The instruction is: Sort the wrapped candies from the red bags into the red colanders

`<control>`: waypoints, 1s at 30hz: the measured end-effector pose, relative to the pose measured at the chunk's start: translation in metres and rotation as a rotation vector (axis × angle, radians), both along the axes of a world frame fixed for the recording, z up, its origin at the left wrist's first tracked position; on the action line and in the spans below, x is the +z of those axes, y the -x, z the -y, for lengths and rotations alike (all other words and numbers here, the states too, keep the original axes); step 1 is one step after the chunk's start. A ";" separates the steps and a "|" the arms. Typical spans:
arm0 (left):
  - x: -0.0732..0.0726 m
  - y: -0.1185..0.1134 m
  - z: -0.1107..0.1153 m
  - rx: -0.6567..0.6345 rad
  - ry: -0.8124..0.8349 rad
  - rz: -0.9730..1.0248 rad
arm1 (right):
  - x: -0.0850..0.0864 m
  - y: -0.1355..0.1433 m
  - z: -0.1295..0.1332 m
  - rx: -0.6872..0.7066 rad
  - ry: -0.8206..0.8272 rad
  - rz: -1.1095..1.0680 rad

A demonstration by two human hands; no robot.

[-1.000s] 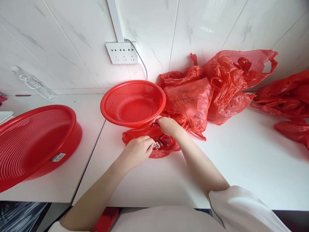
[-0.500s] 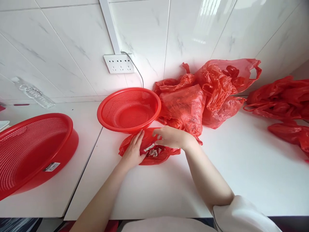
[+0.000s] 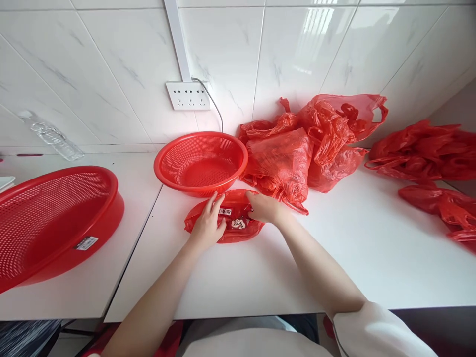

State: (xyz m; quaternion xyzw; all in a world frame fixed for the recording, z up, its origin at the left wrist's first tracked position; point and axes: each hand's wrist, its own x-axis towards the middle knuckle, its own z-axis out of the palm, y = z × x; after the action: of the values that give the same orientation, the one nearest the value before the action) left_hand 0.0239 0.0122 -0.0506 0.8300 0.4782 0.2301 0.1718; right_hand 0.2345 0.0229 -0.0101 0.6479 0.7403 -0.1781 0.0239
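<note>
An opened red plastic bag (image 3: 238, 237) lies on the white table in front of the round red basket. Inside its mouth show dark red packets (image 3: 238, 224) with white labels and black characters. My left hand (image 3: 208, 222) rests on the bag's left side, fingers apart, the fingertips at its far rim. At the bag's right side is my right hand (image 3: 262, 207), its fingers bent over the edge and partly inside, so what they hold, if anything, is hidden.
The round red basket (image 3: 201, 189) stands behind the bag, and a larger red basket (image 3: 111, 218) is at the left. Filled red bags (image 3: 278, 158) lean by the wall, with more red bags (image 3: 427, 153) farther right. A plastic bottle (image 3: 55, 139) lies at the back left.
My right hand has moved down to the bag's right side. The bag's mouth is wider, and more of the labelled packets shows. The view has shifted slightly.
</note>
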 end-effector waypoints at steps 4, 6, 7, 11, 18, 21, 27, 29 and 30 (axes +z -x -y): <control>-0.003 0.000 0.000 0.036 -0.023 0.002 | 0.004 -0.029 0.017 -0.030 -0.056 -0.456; -0.006 0.000 0.000 0.038 -0.019 -0.005 | 0.002 -0.038 0.024 -0.088 -0.096 -0.783; -0.007 -0.001 0.000 0.041 -0.020 -0.006 | 0.001 -0.040 0.027 -0.115 -0.100 -0.915; 0.002 -0.005 0.005 0.071 -0.116 0.145 | -0.009 -0.032 0.036 -0.140 0.017 -1.285; 0.022 -0.020 0.001 -0.088 0.858 0.886 | -0.026 0.008 0.034 0.075 -0.220 -1.428; 0.009 -0.021 -0.005 -0.074 1.035 1.047 | -0.041 0.024 0.032 0.135 -0.236 -1.460; -0.018 -0.016 -0.006 0.021 0.814 1.001 | -0.073 0.037 0.031 -0.145 0.022 -1.664; -0.020 -0.016 -0.004 -0.003 0.813 0.958 | -0.076 0.036 0.030 -0.195 0.088 -1.661; -0.020 -0.016 -0.003 -0.026 0.829 0.948 | -0.077 0.034 0.029 -0.210 0.095 -1.656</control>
State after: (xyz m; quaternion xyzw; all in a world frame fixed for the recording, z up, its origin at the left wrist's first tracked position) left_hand 0.0400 0.0155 -0.0706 0.5079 0.3891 0.3665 0.6755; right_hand 0.2001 -0.0062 -0.0869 0.3713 0.4459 -0.6291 -0.5173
